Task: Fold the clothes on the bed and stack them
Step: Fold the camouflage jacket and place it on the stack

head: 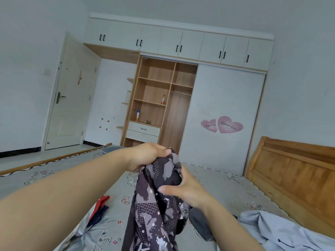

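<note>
A: What does the garment (154,211) look like?

B: Dark purple-grey cloth printed with pale blotches and white dots. It is bunched at the top and hangs down in loose folds, held up above the bed (217,182).

A: And the hands?

B: Both arms reach forward. The left hand (146,156) is higher, knuckles up, fingers curled tight round the top of the cloth. The right hand (183,189) sits lower, pinching a fold between thumb and fingers.

A: Anything else on the bed?

B: A red and navy piece (100,207) at the left, a pale blue shirt (282,230) at the right.
</note>
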